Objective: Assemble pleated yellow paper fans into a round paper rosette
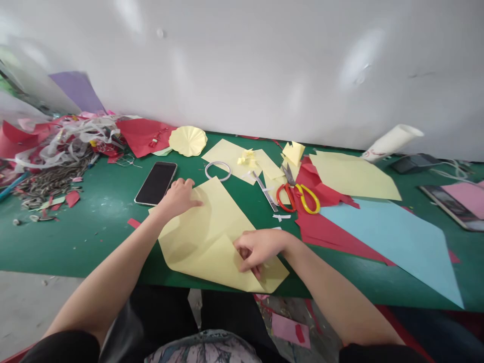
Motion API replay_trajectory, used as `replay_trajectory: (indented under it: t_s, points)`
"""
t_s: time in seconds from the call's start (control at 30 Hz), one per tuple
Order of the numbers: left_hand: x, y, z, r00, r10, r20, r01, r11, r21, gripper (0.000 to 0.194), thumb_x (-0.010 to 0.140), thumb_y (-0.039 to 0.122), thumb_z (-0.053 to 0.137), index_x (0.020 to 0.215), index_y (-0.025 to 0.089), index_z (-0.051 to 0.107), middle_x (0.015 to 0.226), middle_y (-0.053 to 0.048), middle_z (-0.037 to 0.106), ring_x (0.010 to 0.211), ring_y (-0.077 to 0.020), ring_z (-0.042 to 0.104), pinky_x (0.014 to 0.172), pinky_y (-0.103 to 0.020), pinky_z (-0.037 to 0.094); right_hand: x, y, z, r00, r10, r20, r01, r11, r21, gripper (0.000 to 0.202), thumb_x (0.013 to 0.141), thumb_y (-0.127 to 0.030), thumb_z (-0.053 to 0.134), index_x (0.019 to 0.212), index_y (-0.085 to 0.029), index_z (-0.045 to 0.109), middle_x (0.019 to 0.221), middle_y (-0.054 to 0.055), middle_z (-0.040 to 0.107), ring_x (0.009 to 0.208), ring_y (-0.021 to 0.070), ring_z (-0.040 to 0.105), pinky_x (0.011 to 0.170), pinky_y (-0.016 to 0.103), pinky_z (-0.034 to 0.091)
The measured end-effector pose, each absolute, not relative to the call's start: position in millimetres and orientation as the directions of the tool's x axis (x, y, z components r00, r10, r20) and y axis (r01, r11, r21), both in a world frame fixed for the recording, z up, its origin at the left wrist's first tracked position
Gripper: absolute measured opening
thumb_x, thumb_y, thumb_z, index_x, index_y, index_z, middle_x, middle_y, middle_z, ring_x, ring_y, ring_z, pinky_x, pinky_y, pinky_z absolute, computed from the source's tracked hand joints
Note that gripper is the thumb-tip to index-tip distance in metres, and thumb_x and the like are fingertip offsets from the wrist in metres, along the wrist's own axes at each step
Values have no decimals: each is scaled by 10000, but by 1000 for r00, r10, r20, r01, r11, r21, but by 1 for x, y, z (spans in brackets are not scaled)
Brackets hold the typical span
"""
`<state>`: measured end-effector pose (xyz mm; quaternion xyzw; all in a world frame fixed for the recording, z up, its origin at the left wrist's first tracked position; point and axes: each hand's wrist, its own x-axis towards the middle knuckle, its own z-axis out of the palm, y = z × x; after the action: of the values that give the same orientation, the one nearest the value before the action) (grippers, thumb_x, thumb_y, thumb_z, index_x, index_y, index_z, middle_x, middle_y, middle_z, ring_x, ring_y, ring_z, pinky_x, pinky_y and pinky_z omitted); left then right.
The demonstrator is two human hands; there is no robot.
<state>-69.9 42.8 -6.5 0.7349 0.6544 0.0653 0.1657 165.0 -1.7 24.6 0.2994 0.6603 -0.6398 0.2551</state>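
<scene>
A large pale yellow sheet of paper [200, 227] lies on the table in front of me, its lower right part folded over. My left hand [180, 196] rests on the sheet's upper left edge, thumb apart from the other fingers, close to a black phone [158, 182]. At the lower right, the curled fingers of my right hand [259, 249] pinch the folded layer of the sheet; some fingertips are hidden. Just beyond the sheet lies a white tape ring [207, 170]. Scissors with red and yellow handles [310, 205] lie to the right, beside a narrow grey strip-like tool [265, 192].
Ribbons and scraps [75, 136] pile up at the left. A fluted yellow paper circle [188, 141] lies near the wall. On the right are red paper [328, 234], blue paper [397, 227], a white roll [393, 142] and another phone [446, 206]. The green table's front edge is close to me.
</scene>
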Motion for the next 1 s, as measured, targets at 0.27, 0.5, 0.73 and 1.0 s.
replay_trajectory:
  t_s: [0.27,0.5,0.73,1.0]
  points:
    - [-64,50,-9,195,980,-39,912,-167,374,295,732,363,545,907,126,521,940,-136,572,910,-279,558,727,-343,425,162,-2,26,-720,84,-689,694,70,-717,155,745,-254,546,656,-177,446,452,-64,548,430,84,534,467,197,412]
    - [-52,44,-10,291,930,223,861,-356,364,237,862,176,297,854,149,532,757,-79,600,789,-225,571,802,-373,370,166,0,28,-772,247,-585,628,154,-763,217,753,-313,553,625,-168,454,519,-51,537,506,62,504,540,196,364]
    - [-43,39,-16,342,832,437,798,-502,332,261,842,91,297,858,155,550,862,-93,622,871,-208,547,851,-367,342,169,1,27,-787,474,-394,572,324,-753,260,741,-321,560,568,-168,441,524,-64,449,499,49,404,499,197,304]
    - [-37,41,-22,381,757,531,713,-606,353,252,808,55,316,830,161,544,810,-70,631,815,-187,564,784,-341,397,188,7,29,-523,846,103,669,482,-565,135,728,-299,607,665,-183,634,911,53,497,795,148,502,741,331,435]
